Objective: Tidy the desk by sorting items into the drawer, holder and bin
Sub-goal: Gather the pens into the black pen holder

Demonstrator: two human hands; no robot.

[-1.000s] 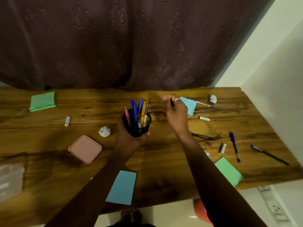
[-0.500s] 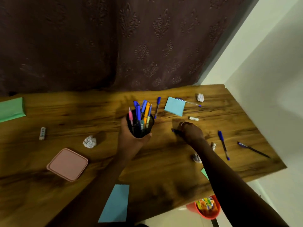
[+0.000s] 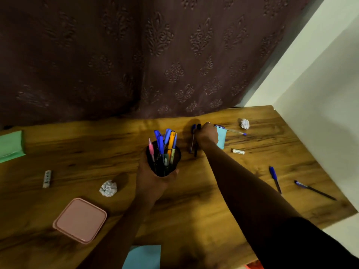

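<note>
Gripping the holder (image 3: 169, 162), the left hand (image 3: 153, 185) steadies it; the right hand (image 3: 207, 133) clutches a black pen (image 3: 195, 149), probably light, stiff and slick, best pinched mid-barrel.

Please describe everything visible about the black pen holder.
The black cylindrical mesh pen holder looks like metal and stands nearly upright over the middle of the brown wooden desk. The left hand grips its lower part. Blue, orange and pink pens stand in its open top. Whether its base touches the desk is hidden.
</note>
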